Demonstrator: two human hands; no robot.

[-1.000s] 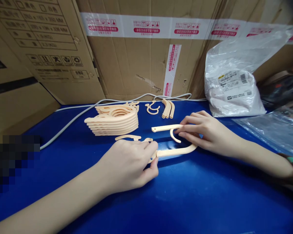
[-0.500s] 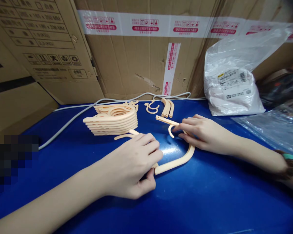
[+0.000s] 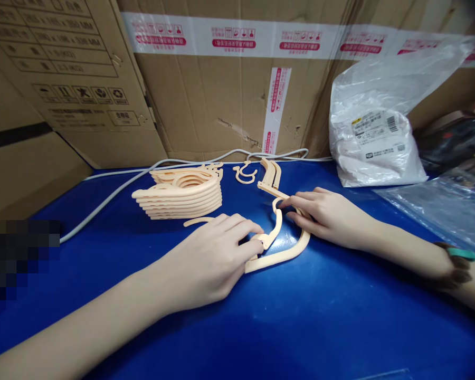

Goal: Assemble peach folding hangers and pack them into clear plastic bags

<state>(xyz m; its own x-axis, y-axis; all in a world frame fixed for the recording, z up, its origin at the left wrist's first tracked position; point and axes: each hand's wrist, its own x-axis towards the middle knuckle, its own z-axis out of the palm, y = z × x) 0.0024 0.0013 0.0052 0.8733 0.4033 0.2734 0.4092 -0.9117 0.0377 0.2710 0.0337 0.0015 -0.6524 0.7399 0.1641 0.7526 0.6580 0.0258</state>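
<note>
A cream plastic folding hanger [image 3: 285, 254] lies on the blue tabletop between my hands, its curved arm bending toward the right. My left hand [image 3: 216, 256] is closed around its near end, and a smaller curved piece [image 3: 276, 230] rises at the fingertips. The thumb of that hand is mostly hidden. My right hand [image 3: 320, 214] grips the far side, fingers over a straight bar and beside a small hook [image 3: 276, 203]. Left of the hanger sits a neat stack of folded hangers [image 3: 178, 198]. A thin curved piece [image 3: 196, 221] pokes out behind my left hand.
At the back lie loose hooks [image 3: 245, 173] and curved arm pieces [image 3: 272, 171]. A pale cable [image 3: 114, 192] runs along the cardboard boxes [image 3: 221, 105]. A white plastic bag [image 3: 376, 142] stands at the right, with clear plastic film [image 3: 439, 206] beside it.
The smaller curved piece at my left hand has swung from pointing back-left to pointing back-right, toward the hook. My left fingers have shifted on the hanger; my right hand stays nearly in place.
</note>
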